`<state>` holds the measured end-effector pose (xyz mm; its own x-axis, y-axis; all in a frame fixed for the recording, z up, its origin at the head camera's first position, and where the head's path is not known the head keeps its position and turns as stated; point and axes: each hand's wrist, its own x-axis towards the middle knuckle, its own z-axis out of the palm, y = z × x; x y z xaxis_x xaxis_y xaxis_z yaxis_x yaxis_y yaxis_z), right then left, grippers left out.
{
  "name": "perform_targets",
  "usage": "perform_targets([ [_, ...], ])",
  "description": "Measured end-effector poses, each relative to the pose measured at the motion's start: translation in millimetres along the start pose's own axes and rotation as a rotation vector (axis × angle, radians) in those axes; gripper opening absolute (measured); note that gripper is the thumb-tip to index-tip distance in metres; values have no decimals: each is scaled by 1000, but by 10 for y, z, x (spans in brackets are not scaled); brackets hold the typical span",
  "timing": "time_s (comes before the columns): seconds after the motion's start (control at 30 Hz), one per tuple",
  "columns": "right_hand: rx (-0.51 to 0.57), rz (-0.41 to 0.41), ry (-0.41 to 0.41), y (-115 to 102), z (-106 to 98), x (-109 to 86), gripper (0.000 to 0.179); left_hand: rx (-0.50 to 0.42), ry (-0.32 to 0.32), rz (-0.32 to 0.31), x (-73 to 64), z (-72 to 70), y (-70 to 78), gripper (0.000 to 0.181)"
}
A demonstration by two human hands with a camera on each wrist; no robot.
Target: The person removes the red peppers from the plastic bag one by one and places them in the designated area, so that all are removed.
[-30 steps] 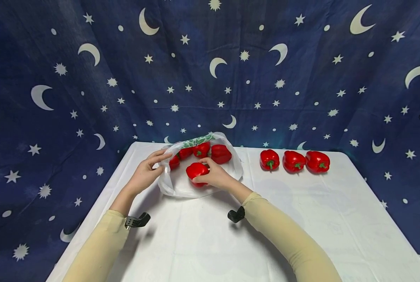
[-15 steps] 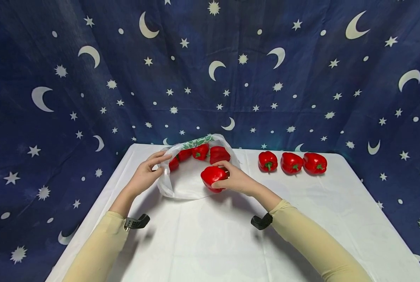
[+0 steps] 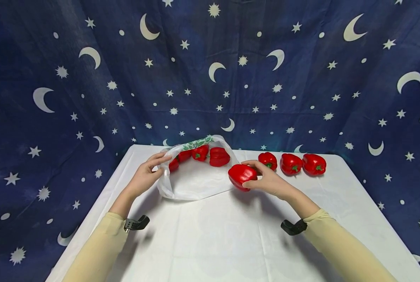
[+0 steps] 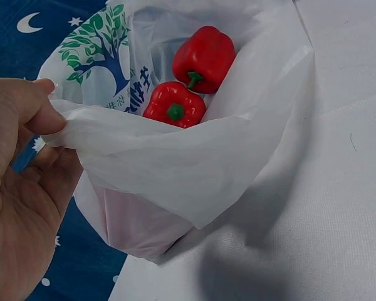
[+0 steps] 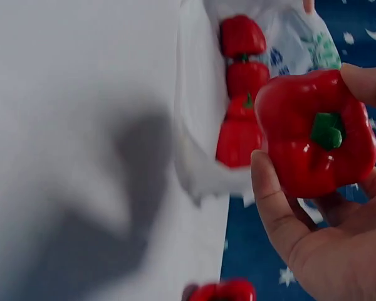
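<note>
While three glossy red bell peppers lie beyond the right hand, the left hand pinches a white plastic bag. The right clasps a blocky red pepper between thumb and fingers.

Dark blue backdrop behind white tablecloth and along both sides, some vertical folds. Print: pale crescent moons, stars, small dots. Tablecloth has faint creases; thin dark strand on it, right part of left wrist view.
</note>
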<state>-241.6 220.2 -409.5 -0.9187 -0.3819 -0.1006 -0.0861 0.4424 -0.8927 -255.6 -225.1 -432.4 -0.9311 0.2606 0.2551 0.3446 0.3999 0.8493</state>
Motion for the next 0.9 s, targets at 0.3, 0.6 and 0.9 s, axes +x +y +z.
perform_targets([
  [0.3, 17, 2, 123, 177, -395, -299, 84, -10, -1, 1, -16, -3, -8, 43],
  [0.6, 121, 17, 177, 342, -772, -527, 86, -21, -5, -19, -59, 12, 113, 44],
  [0.9, 282, -18, 332, 629, -1218, -733, 72, -36, -21, -23, -112, 13, 352, 43],
])
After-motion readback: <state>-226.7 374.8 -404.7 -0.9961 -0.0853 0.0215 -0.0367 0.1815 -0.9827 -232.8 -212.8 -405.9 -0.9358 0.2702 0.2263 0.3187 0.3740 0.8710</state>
